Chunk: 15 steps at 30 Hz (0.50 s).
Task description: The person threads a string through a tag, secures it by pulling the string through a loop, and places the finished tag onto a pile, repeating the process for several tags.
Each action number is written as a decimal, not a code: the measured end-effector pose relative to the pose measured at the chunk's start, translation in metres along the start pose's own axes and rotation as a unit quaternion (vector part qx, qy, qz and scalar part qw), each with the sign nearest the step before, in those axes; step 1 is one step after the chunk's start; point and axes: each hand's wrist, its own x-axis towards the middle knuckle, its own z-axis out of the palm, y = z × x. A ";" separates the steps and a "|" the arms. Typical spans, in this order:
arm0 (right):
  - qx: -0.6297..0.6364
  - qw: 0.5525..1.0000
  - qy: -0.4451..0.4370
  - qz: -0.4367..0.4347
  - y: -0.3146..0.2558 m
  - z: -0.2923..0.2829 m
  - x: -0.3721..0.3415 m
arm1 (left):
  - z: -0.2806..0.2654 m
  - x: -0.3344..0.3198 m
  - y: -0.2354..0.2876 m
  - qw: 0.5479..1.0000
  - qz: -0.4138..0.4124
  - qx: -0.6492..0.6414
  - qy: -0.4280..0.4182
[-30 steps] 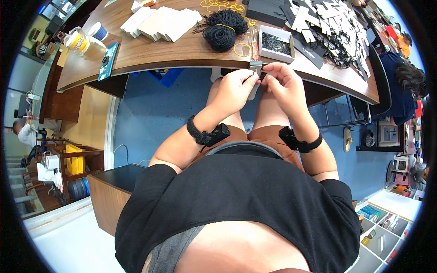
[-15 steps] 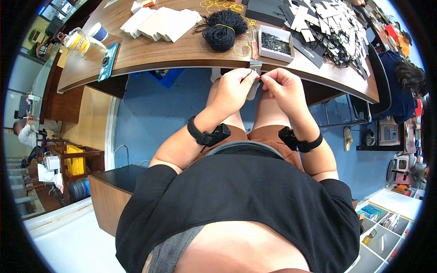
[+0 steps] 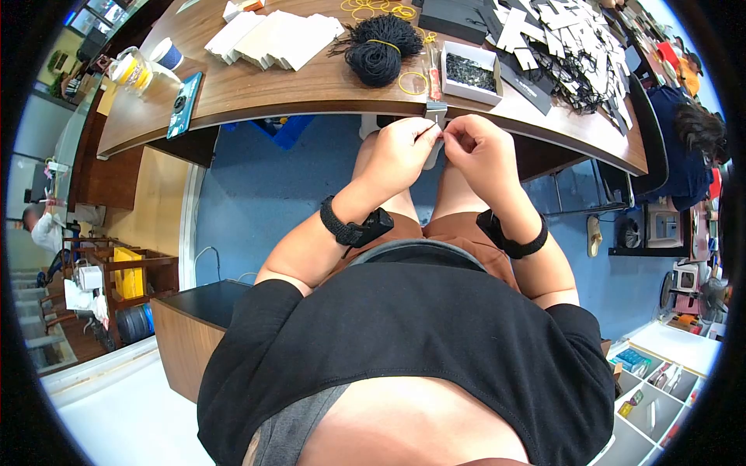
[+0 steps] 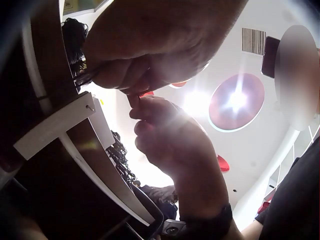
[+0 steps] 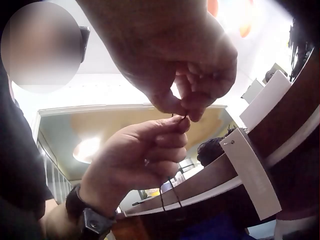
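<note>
My left hand pinches a thin dark cord between thumb and index finger. Two strands of it hang below that hand in the right wrist view. My right hand meets it fingertip to fingertip, its thumb and index finger pinching the cord at the top of the left fingertips. Most of the cord is hidden by the fingers. Just beyond both hands, a white tag with a small hole near one end stands out at the table's front edge.
On the wooden table lie a bundle of black cords, a white box of small black pieces, white card stacks and a heap of tags with black strings. A phone and a cup are at left.
My right hand has moved slightly left towards the left hand, and its fingers, more spread before, now curl with thumb and index finger together. The left hand has hardly moved.
</note>
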 end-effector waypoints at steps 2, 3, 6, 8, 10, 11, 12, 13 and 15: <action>0.034 0.998 -0.018 0.047 0.004 0.002 0.001 | 0.001 0.000 -0.002 1.000 -0.008 -0.008 -0.012; 0.051 0.996 -0.027 0.070 0.006 0.002 0.002 | 0.001 0.000 -0.003 1.000 -0.015 -0.013 -0.017; 0.147 0.981 -0.031 0.122 0.001 -0.003 0.003 | -0.001 0.001 -0.003 0.999 -0.023 -0.019 -0.038; 0.131 0.985 -0.043 0.106 0.003 -0.003 0.003 | -0.001 0.000 -0.002 0.998 -0.026 -0.022 -0.055; 0.128 0.987 -0.044 0.090 0.007 -0.002 0.002 | -0.002 0.000 -0.001 0.996 -0.032 -0.026 -0.073; 0.134 0.987 -0.040 0.082 0.011 0.000 0.002 | -0.003 0.000 0.001 0.994 -0.047 -0.027 -0.093; 0.140 0.987 -0.036 0.074 0.013 0.001 0.002 | -0.004 0.001 0.002 0.991 -0.062 -0.026 -0.113; 0.120 0.990 -0.034 0.066 0.013 0.000 0.002 | -0.004 0.000 0.003 0.988 -0.078 -0.026 -0.133; 0.081 0.995 -0.030 0.050 0.013 0.000 0.002 | 0.000 -0.001 0.000 0.991 -0.037 -0.040 -0.120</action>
